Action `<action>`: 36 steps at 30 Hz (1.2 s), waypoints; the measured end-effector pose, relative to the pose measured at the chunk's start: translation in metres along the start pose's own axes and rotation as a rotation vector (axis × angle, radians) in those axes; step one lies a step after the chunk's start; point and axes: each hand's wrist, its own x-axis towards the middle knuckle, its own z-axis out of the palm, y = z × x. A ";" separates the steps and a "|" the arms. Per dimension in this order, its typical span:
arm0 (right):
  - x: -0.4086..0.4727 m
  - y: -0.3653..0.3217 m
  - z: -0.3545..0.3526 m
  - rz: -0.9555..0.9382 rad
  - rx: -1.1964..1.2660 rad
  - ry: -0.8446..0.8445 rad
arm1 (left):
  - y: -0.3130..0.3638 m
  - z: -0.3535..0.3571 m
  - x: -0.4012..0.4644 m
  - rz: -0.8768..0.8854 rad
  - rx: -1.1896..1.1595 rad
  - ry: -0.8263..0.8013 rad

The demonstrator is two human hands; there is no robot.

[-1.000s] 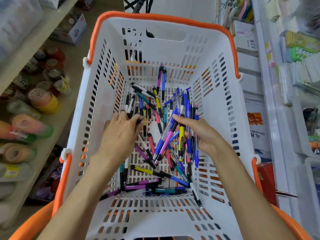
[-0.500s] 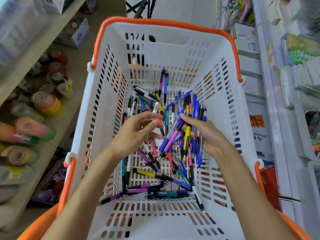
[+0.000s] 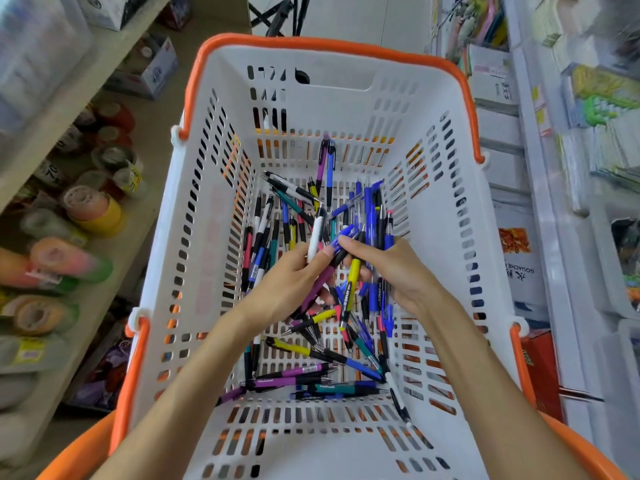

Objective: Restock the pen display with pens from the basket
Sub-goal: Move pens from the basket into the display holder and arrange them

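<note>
The basket [image 3: 214,209] looks like smooth white slotted plastic with a glossy orange plastic rim; the pens [image 3: 349,292] in it are glossy coloured plastic, some with matt black grips

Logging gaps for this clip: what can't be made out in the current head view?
- Pen count in the right hand: its fingers and overlapping barrels hide the bundle.
- Left hand grip on the white pen: fingers cover the lower barrel.
- Pen display: not identifiable; the right-side shelves are motion-blurred.
- Basket near wall: cut off by the bottom edge.
</note>
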 end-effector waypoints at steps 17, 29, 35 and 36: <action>-0.001 -0.010 -0.011 -0.077 0.316 0.222 | -0.001 -0.023 0.019 -0.155 -0.428 0.393; -0.011 -0.007 0.017 -0.079 0.287 -0.088 | 0.005 -0.017 0.011 -0.026 -0.727 0.367; -0.009 -0.014 -0.005 0.126 0.368 -0.030 | 0.005 -0.036 0.012 -0.050 -0.653 0.524; -0.009 -0.014 -0.007 0.143 0.421 -0.001 | 0.004 -0.037 0.011 -0.079 -0.592 0.480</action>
